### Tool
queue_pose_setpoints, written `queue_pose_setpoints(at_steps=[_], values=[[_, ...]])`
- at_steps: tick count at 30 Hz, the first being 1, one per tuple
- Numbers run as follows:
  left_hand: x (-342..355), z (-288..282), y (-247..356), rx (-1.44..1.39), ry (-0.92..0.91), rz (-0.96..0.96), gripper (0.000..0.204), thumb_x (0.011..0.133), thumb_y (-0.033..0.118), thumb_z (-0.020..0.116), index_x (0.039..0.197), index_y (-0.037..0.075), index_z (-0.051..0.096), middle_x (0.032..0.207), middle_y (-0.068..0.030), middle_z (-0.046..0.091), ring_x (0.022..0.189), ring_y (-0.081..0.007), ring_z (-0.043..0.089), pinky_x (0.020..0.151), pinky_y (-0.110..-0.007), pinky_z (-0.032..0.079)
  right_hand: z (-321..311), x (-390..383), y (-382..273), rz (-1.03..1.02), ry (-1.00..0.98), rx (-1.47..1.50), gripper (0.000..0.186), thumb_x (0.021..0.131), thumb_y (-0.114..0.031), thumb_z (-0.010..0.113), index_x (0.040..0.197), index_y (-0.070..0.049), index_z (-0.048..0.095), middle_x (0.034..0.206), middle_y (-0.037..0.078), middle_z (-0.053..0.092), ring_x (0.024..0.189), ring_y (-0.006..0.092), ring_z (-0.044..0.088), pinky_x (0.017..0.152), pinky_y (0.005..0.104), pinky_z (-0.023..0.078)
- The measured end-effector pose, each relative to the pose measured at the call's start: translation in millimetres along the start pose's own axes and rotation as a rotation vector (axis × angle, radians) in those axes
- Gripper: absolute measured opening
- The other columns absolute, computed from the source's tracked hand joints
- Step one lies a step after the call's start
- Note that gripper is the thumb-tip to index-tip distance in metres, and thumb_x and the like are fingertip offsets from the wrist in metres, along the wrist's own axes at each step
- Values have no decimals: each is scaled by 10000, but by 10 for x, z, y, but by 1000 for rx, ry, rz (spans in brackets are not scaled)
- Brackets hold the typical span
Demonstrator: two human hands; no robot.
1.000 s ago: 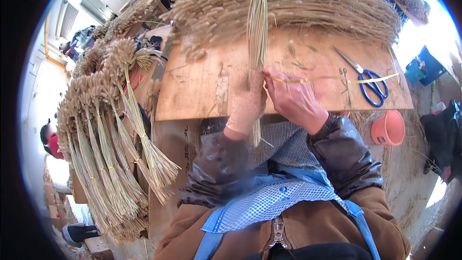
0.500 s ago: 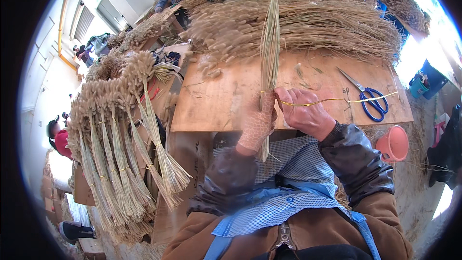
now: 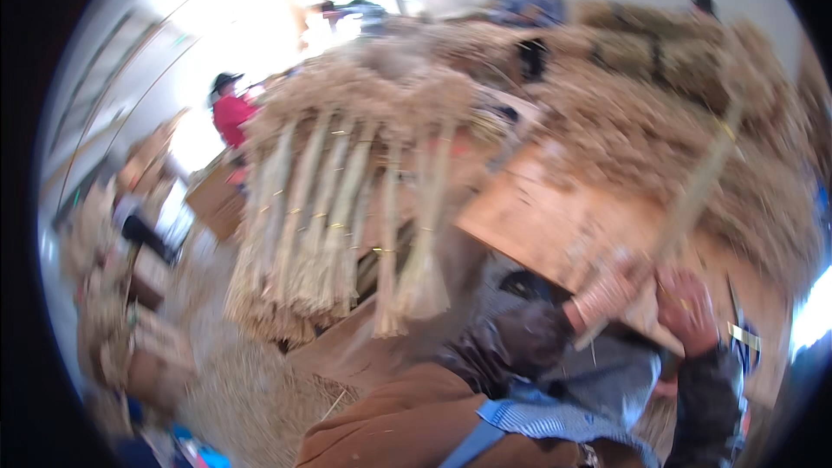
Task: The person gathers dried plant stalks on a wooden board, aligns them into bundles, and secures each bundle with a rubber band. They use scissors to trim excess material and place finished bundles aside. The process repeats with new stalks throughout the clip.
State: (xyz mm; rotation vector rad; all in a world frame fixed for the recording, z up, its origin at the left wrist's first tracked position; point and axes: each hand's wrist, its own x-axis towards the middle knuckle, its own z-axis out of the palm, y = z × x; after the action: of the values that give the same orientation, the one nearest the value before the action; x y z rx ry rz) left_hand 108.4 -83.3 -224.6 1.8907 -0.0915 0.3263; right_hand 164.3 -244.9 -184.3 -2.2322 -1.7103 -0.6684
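My left hand (image 3: 609,295) is closed around the lower stems of a bundle of dried grass (image 3: 696,191), which slants up to the right with fluffy heads at its far end. A yellow tie (image 3: 726,128) circles this bundle below the heads. Close beside the stems, my right hand (image 3: 687,305) is curled, blurred by motion, with a trace of yellow tie strip at its fingers. Scissors (image 3: 744,345) with blue handles lie right of that hand, partly smeared.
Loose dried grass (image 3: 607,134) is heaped across the wooden table (image 3: 537,208). Several tied bundles (image 3: 316,208) hang over an edge at left. Cardboard boxes (image 3: 156,360) stand on the straw-strewn floor. People work at the back, one in red (image 3: 230,113), another in blue (image 3: 529,9).
My view has swung left, so the table, hands and held bundle now appear farther right. The bundle stays in my left hand and leans right in the picture. The yellow strip is less distinct.
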Motion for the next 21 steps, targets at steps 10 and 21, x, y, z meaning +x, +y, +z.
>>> queue_pose_setpoints(at_steps=[10,21], values=[[67,64,-30,-141,135,303,285,976,294,442,1033,28,525,788,-170,561,736,-301,565,639,-381,432,-158,221,-163,79,276,-2,109,734,1,604,736,-22,498,572,147,502,508,318,491,483,407,384],[-252,-270,381,328,76,693,200,801,211,592,881,42,523,713,-183,564,703,-375,584,557,-443,441,-395,127,-331,466,87,1671,90,840,-115,558,784,-50,585,563,0,468,410,72,368,356,235,288]])
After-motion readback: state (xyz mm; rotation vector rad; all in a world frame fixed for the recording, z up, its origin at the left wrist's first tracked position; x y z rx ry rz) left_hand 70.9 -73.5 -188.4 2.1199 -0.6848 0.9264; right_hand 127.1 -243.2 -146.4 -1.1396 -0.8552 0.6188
